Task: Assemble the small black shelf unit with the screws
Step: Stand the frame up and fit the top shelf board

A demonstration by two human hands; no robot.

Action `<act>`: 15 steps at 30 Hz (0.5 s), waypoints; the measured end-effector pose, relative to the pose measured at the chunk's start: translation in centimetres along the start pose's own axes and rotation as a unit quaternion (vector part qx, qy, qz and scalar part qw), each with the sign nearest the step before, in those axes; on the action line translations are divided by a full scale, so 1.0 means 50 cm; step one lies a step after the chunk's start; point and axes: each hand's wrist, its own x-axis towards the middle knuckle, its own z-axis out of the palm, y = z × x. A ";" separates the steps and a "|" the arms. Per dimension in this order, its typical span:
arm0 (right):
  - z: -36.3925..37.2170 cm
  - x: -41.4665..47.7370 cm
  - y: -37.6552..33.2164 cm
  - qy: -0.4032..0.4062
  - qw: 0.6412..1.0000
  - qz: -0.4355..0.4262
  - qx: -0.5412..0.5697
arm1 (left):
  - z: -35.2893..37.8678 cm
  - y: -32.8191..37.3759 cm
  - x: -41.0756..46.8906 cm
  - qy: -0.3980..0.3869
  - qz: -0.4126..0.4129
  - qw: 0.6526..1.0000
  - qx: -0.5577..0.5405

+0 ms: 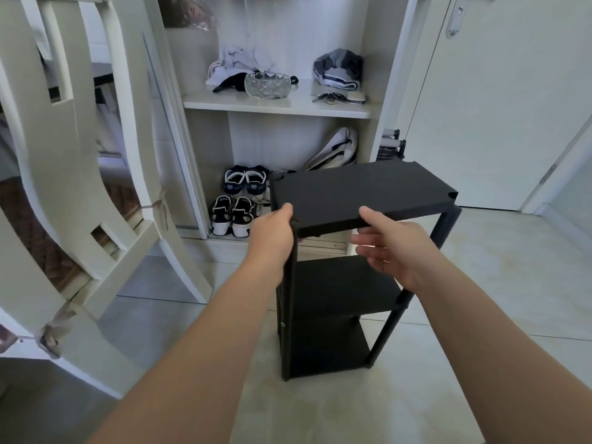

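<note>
Left grip (272, 238) curls round the near corner of the black shelf unit (346, 283), likely steadying it upright on the floor (496, 315) below; right grip (387, 251), fingers loose, rests its thumb on the top panel (368, 190)

bare floor (480, 299) right of shelf unit (358, 193), chair (80, 187) crowding left

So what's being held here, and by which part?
The left hand grips the black shelf unit at its top front-left corner. The right hand has its thumb on the top shelf's front edge, fingers underneath; a grip cannot be told.
</note>
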 end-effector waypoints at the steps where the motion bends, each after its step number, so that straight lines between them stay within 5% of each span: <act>1: -0.009 -0.001 -0.004 0.024 0.999 -0.016 -0.032 | -0.003 0.001 0.006 0.009 0.006 1.000 -0.005; 7: -0.113 0.036 -0.021 0.347 0.915 -0.198 -0.063 | 0.007 -0.018 -0.003 -0.035 0.067 0.997 0.004; 11: -0.123 0.077 -0.013 0.224 0.971 -0.080 0.029 | -0.005 -0.018 0.007 -0.037 0.066 0.997 -0.007; 15: -0.135 0.083 -0.010 0.160 0.983 -0.076 0.038 | -0.019 -0.016 0.035 -0.014 0.067 0.998 0.004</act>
